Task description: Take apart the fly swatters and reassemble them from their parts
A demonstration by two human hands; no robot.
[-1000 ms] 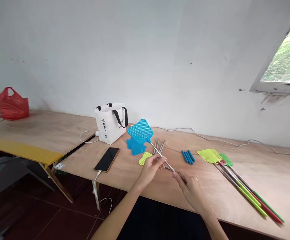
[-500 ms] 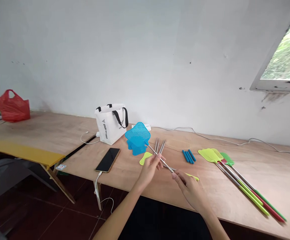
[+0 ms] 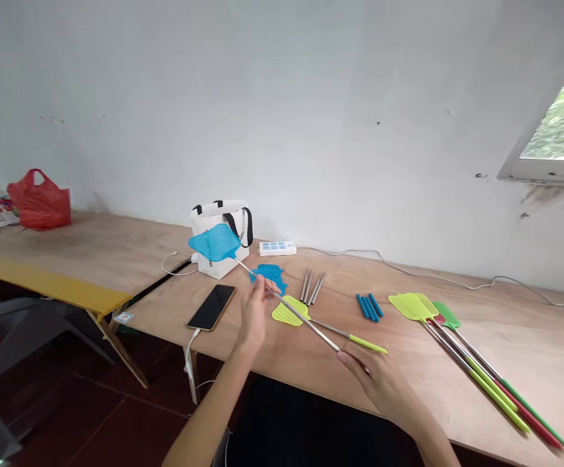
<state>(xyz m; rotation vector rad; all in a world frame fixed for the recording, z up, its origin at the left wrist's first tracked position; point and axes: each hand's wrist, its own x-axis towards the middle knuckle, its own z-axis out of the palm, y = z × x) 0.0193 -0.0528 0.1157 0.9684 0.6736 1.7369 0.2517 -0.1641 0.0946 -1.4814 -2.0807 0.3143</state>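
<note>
A blue fly swatter (image 3: 215, 243) with a thin metal rod is held slantwise above the table, its mesh head overlapping the white bag. My left hand (image 3: 254, 314) pinches the rod below the head. Closed around the rod's lower end is my right hand (image 3: 384, 388); no coloured grip shows there. Beneath the rod lies a yellow-green fly swatter (image 3: 289, 311). More blue mesh heads (image 3: 271, 274) rest behind my left hand. Several metal rods (image 3: 312, 287) and several blue grip tubes (image 3: 369, 307) lie farther right.
Yellow-green, red and green swatters (image 3: 411, 306) lie together at the right. A phone (image 3: 211, 307) on a cable, a white bag (image 3: 223, 267) and a power strip (image 3: 277, 248) are on the wooden table (image 3: 437, 389). A red plastic bag (image 3: 39, 201) stands far left.
My left hand has moved left, away from my right hand, carrying the blue head left and up off the other blue heads. More of the metal rod now shows between my hands.
</note>
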